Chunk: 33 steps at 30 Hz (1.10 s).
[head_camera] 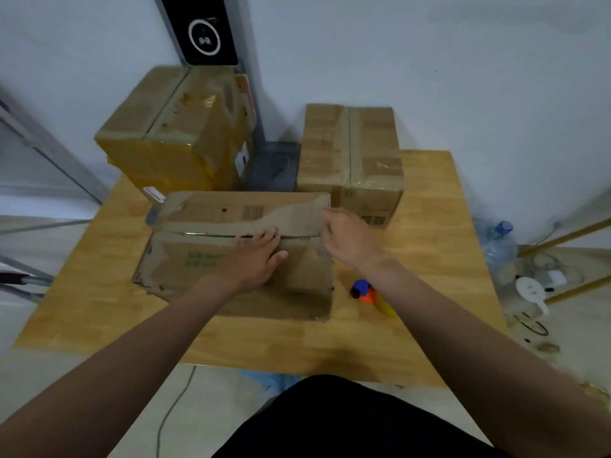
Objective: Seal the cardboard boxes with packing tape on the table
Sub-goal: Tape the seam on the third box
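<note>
Press the left hand point(254, 259) flat on the near flap of the front box point(185, 269), straight fingers point(264, 238) spread across the seam point(205, 233), so both flaps sit level mid-tabletop point(297, 342). Bring the far flap flush with the right hand point(350, 239), curled at the seam's right end; cannot tell whether those fingers pinch anything. Close the gap fully before reaching for the tape dispenser point(372, 294), lying just right of the box.

Dim, bluish cast, soft blur, edges warped
</note>
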### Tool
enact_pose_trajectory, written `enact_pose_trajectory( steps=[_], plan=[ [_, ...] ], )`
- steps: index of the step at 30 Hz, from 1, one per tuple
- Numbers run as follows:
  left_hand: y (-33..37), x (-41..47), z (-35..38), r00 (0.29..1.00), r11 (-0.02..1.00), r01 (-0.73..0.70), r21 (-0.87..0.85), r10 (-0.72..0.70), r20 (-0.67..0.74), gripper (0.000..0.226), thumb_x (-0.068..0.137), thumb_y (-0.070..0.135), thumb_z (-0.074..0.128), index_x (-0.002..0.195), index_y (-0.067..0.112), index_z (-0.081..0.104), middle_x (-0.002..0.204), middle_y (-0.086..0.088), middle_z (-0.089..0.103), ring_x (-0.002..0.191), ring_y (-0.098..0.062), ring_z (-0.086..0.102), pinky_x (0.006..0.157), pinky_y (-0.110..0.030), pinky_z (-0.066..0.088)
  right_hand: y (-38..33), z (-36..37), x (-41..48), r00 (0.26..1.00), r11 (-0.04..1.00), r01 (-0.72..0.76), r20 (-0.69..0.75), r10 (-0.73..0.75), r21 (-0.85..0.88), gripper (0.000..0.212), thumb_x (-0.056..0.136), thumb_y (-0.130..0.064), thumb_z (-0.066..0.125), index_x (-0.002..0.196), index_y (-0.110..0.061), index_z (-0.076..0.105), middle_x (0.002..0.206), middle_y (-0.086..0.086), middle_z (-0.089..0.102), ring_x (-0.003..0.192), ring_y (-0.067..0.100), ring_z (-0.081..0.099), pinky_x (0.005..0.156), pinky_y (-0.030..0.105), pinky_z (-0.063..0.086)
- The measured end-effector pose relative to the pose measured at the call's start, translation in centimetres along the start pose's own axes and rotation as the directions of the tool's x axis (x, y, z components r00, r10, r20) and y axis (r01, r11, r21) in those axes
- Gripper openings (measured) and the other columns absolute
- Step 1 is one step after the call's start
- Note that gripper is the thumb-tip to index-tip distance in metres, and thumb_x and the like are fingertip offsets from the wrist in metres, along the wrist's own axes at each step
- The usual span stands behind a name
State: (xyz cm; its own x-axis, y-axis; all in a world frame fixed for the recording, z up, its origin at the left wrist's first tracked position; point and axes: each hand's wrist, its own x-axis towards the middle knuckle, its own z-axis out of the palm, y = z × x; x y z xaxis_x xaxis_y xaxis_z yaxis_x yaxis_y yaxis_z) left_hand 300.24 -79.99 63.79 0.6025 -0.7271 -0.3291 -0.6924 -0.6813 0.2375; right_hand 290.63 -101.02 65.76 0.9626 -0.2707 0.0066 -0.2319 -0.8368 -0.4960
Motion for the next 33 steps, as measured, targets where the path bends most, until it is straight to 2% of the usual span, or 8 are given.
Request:
enact_pose_trajectory(
  steps=[2,4,9,14,19,28,31,33],
  plan=[
    [-1.7,-0.7,-0.4,0.999,1.000,-0.025,0.016,0.025,0.028,0.060,0.110,0.049,0.021,0.163,0.021,0.021,0.172,0.006,0.009,0.158,-0.015,0.008,0.126,-0.049,0.011,-2.3,1.2,0.4,0.991,0.997,0.080,0.111,-0.080,0.005,0.034,0.105,-0.026,0.039,0.120,-0.010,0.066,0.126,0.012,0.064,0.125,0.029,0.054,0.108,0.047,0.042],
    [-2.8,-1.2,-0.7,0.999,0.999,-0.033,0.023,0.032,0.037,0.058,0.110,0.048,0.021,0.163,0.022,0.021,0.172,0.007,0.009,0.158,-0.014,0.008,0.125,-0.047,0.013,-4.5,2.6,0.5,0.969,0.992,0.122,0.220,-0.115,-0.016,0.044,0.109,-0.032,0.033,0.136,-0.011,0.060,0.145,0.009,0.054,0.142,0.027,0.039,0.122,0.045,0.022],
    [-4.9,-1.3,-0.9,0.996,0.997,0.015,0.073,-0.022,0.089,0.061,0.109,0.052,0.018,0.164,0.026,0.015,0.172,0.012,0.003,0.158,-0.014,0.003,0.125,-0.055,0.011,-6.4,6.0,0.4,0.928,0.973,0.091,0.372,-0.006,-0.212,0.057,0.107,-0.050,0.014,0.154,-0.026,0.035,0.167,-0.007,0.018,0.155,0.020,0.005,0.124,0.048,0.005],
    [-7.8,-1.3,-0.5,0.989,0.993,0.097,0.067,-0.104,0.105,0.076,0.104,0.063,0.016,0.165,0.020,0.001,0.172,0.007,-0.010,0.158,-0.016,-0.008,0.125,-0.060,0.003,-5.7,6.7,-0.7,0.943,0.953,-0.005,0.315,0.105,-0.304,0.064,0.105,-0.054,0.008,0.161,-0.024,0.015,0.169,-0.008,0.004,0.155,0.016,-0.005,0.124,0.050,-0.003],
    [-10.2,-1.9,-0.4,0.978,0.980,0.192,0.054,-0.196,0.076,0.076,0.103,0.066,0.010,0.165,0.025,-0.001,0.171,0.000,-0.018,0.157,-0.019,-0.015,0.125,-0.059,-0.002,-5.6,7.6,-1.6,0.934,0.883,-0.239,0.154,0.323,-0.404,0.074,0.102,-0.059,0.003,0.161,-0.014,0.005,0.169,0.001,-0.005,0.155,0.017,-0.010,0.123,0.051,-0.008],
    [-14.9,-3.6,-1.4,0.960,0.956,0.279,0.096,-0.274,-0.057,0.060,0.104,0.063,0.005,0.161,0.045,0.008,0.172,-0.002,-0.009,0.158,-0.025,-0.010,0.120,-0.065,-0.011,-5.8,9.1,-2.2,0.912,0.845,-0.399,-0.056,0.407,-0.356,0.074,0.105,-0.052,0.017,0.160,-0.004,0.004,0.169,0.012,-0.004,0.155,0.028,-0.005,0.124,0.050,0.007],
    [-16.9,-3.8,-1.5,0.942,0.945,0.326,0.019,-0.323,-0.093,0.059,0.107,0.057,0.011,0.163,0.039,0.011,0.172,-0.007,-0.010,0.158,-0.028,-0.012,0.125,-0.059,-0.004,-5.8,8.9,-1.7,0.901,0.872,-0.431,-0.065,0.428,-0.232,0.075,0.106,-0.047,0.027,0.158,0.002,0.004,0.168,0.017,-0.001,0.154,0.034,0.007,0.124,0.047,0.016],
    [-17.8,-3.8,-1.2,0.933,0.938,0.346,-0.016,-0.346,-0.102,0.061,0.108,0.055,0.021,0.164,0.033,0.011,0.172,-0.009,-0.012,0.158,-0.033,-0.010,0.127,-0.054,0.004,-5.9,8.5,-1.5,0.903,0.893,-0.428,-0.108,0.416,-0.137,0.073,0.105,-0.041,0.039,0.156,0.003,0.012,0.165,0.017,0.010,0.147,0.036,0.027,0.118,0.045,0.032]
  ],
)
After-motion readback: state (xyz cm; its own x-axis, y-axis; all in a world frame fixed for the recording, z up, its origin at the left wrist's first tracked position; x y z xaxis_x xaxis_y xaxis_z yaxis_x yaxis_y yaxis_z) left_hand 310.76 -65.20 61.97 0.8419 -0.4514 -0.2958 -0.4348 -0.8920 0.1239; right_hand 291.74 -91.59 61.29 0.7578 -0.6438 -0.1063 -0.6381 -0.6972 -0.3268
